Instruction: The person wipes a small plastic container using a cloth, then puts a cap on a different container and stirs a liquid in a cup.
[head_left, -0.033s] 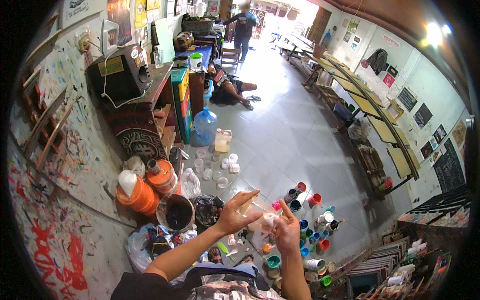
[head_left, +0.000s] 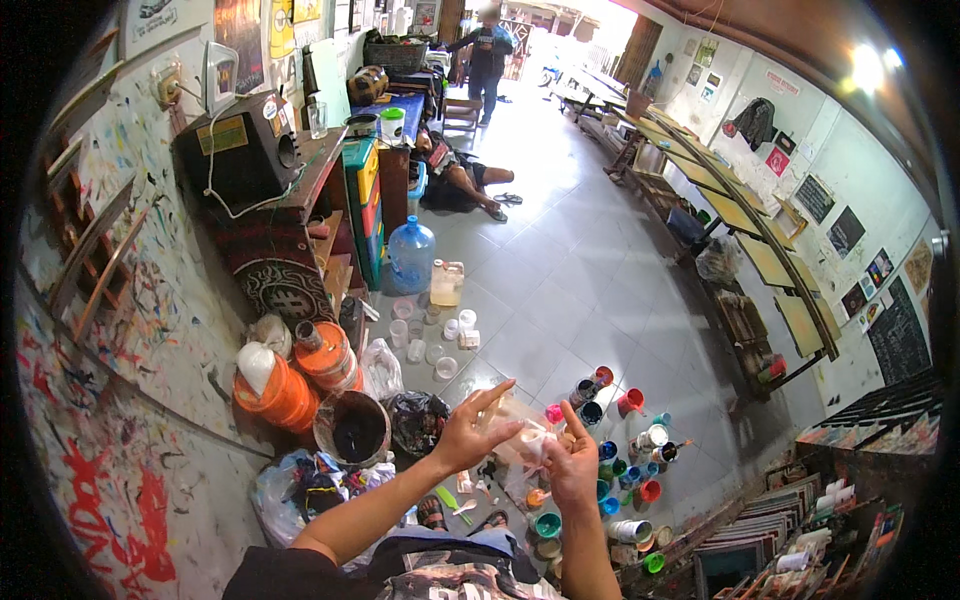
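Observation:
Between my hands, above the floor, is a translucent plastic container [head_left: 508, 447], with a whitish, crumpled-looking patch on its right side. My left hand [head_left: 468, 432] holds the container's left side, fingers stretched upward and thumb across it. On the other side my right hand [head_left: 573, 468] is closed on it, thumb bent in and index finger pointing up. Its exact grip is partly hidden. Below my hands lie a green tool [head_left: 446, 497] and a white plastic spoon [head_left: 465, 506], close to my sandalled feet.
Several open paint pots [head_left: 649, 490] crowd the floor at right. Left are a dark-filled bucket [head_left: 352, 428], orange buckets [head_left: 325, 350] and plastic bags [head_left: 290, 492]. Ahead stand clear cups [head_left: 415, 350], a jug [head_left: 447, 284] and a blue water bottle [head_left: 411, 252]. Two people are farther off.
The container and the fingers of my right hand have shifted very slightly. Both hands stay in nearly the same place.

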